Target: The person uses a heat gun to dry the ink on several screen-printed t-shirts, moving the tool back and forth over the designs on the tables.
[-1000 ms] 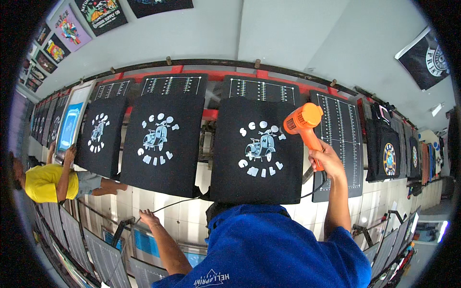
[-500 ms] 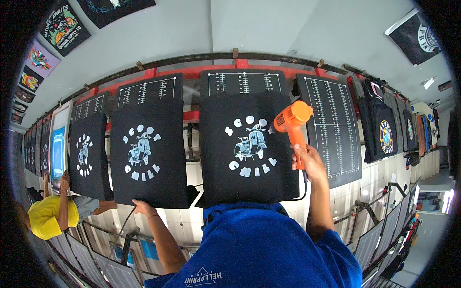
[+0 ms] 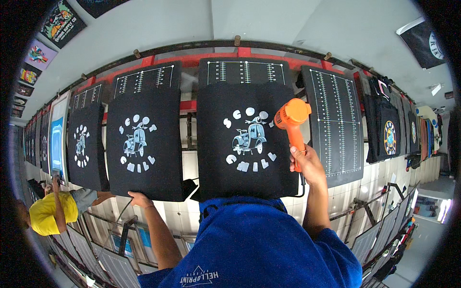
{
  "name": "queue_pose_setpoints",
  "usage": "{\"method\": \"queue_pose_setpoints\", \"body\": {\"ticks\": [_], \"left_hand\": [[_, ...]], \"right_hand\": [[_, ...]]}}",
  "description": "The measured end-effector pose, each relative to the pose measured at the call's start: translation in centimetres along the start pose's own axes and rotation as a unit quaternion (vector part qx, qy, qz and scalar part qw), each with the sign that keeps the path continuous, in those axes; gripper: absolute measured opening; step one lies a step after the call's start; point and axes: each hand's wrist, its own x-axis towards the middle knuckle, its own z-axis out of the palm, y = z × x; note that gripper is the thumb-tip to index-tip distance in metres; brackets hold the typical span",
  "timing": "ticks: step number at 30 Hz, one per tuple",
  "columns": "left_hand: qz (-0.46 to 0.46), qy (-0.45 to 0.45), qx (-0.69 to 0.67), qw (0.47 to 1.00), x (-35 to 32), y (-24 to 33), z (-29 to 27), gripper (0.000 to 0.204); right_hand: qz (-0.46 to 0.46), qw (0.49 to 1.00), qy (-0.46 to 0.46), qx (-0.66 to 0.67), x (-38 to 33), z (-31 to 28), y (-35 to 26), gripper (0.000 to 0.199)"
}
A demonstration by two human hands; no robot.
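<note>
My right hand (image 3: 309,163) is wrapped round the handle of an orange heat gun (image 3: 294,117). The gun's nozzle end points left over a black T-shirt (image 3: 218,182) stretched on a printing board, close to its pale scooter print (image 3: 249,139). From the grip a black cord runs down past the board's lower edge. My left hand (image 3: 140,199) is at the lower edge of a second black T-shirt (image 3: 120,177) with the same print. A thin dark cord (image 3: 126,207) hangs from its closed fingers. The fingertips are partly hidden.
A bare board with white ruled lines (image 3: 338,129) stands right of the gun. Behind the boards runs a red and black rail (image 3: 192,54). At the far left, a co-worker in a yellow shirt (image 3: 55,213) is beside a framed blue screen (image 3: 57,139). Dark shirts (image 3: 382,120) lie at the right.
The view has shifted slightly, so boards and shirts appear higher. The heat gun has moved slightly nearer the viewer over the same shirt's right side. The co-worker's arms have moved lower.
</note>
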Motion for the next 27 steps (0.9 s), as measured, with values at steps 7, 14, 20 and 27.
{"method": "queue_pose_setpoints", "body": {"ticks": [7, 14, 20, 27], "left_hand": [[-0.002, 0.032, 0.034, 0.999, -0.2, -0.2, 0.0, 0.084], [0.000, 0.030, 0.035, 0.999, -1.9, 0.9, -0.3, 0.081], [0.001, 0.038, 0.043, 0.998, -1.8, 1.1, -0.4, 0.083], [-0.005, 0.046, 0.042, 0.998, -2.2, 1.3, -0.3, 0.080]], "right_hand": [[-0.012, 1.000, 0.005, -0.006, 0.2, 0.2, -0.2, 0.038], [-0.013, 1.000, 0.000, -0.003, 0.7, 1.1, -0.5, 0.038], [-0.005, 0.998, -0.053, 0.037, 2.0, 2.4, -0.6, 0.042], [-0.002, 0.997, -0.073, 0.014, 2.8, 3.7, -1.0, 0.042]]}}
